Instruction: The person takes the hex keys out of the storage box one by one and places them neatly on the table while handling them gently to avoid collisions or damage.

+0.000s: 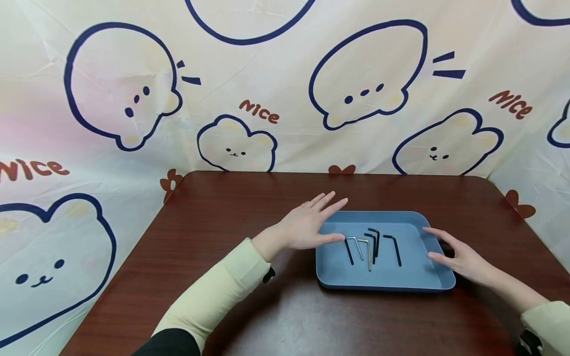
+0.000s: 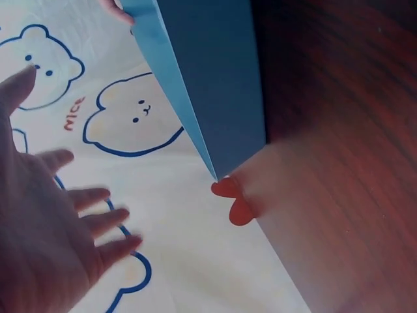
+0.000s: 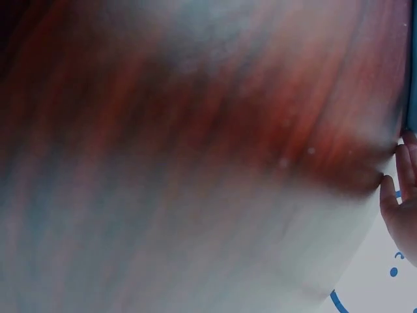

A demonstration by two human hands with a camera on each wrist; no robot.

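Observation:
A blue rectangular tray [image 1: 401, 277] lies on the table with several L-shaped hex keys on its floor. Black ones include a separate hex key [image 1: 394, 249] on the right; two silvery hex keys, one [image 1: 368, 254] among them, lie left of the middle. My left hand [image 1: 305, 225] hovers at the tray's left edge, fingers spread and holding nothing; its thumb overlaps the tray in the head view. In the left wrist view that hand is apart from the tray's side wall. At the right rim is my right hand [image 1: 465, 259], thumb and forefinger extended and apart, other fingers mostly hidden.
The dark brown wooden table [image 1: 213, 237] extends around the tray. Behind it and at the sides hangs a pale cloth [image 1: 294, 74] printed with blue cartoon animals, brown flowers and the word "Nice". The table's far edge [image 1: 267, 173] meets this cloth.

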